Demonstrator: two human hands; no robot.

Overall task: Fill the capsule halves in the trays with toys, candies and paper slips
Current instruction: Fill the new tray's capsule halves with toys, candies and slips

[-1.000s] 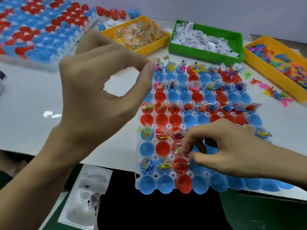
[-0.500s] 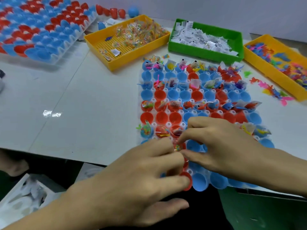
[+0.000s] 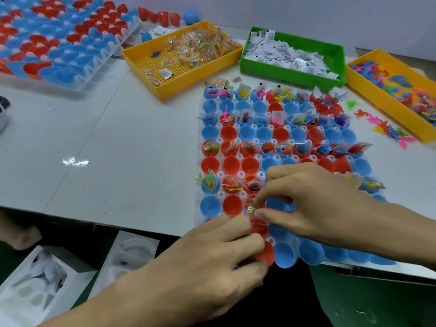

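Working from the biggest stuff down: the white table (image 3: pixel 99 142) carried everything, with a second tray of red and blue halves (image 3: pixel 59 43) sitting far left and not in play. Dead center was the tray of capsule halves (image 3: pixel 278 142) I was filling, its near edge hanging over the table's front edge. Every other row held toys, slips and candy; the rows between them looked bare.

Along the back sat three bins: a yellow bin of candy packets (image 3: pixel 181 60), a green bin of paper slips (image 3: pixel 292 57), and another yellow bin of little plastic toys (image 3: pixel 396 90) on the right, with a few toys spilled beside it.

Both hands met over the near rows. My right hand (image 3: pixel 313 204) was narrowed to a pinch, thumb and forefinger on a small crinkly candy packet (image 3: pixel 250 208) right at a red half (image 3: pixel 258 226). My left hand (image 3: pixel 212 263) had its fingers curled in next to the same spot, fingertips close to the packet, but I couldn't tell whether it held anything or was just steadying that cup.

Tips, as I judged it: push the packet down till it sat below the rim, since the wrapper looked springy and might pop back out. Keep the left fingers bracing the cup so the overhanging tray didn't tip. Let go only once it stayed put, then slips and toys for that row.
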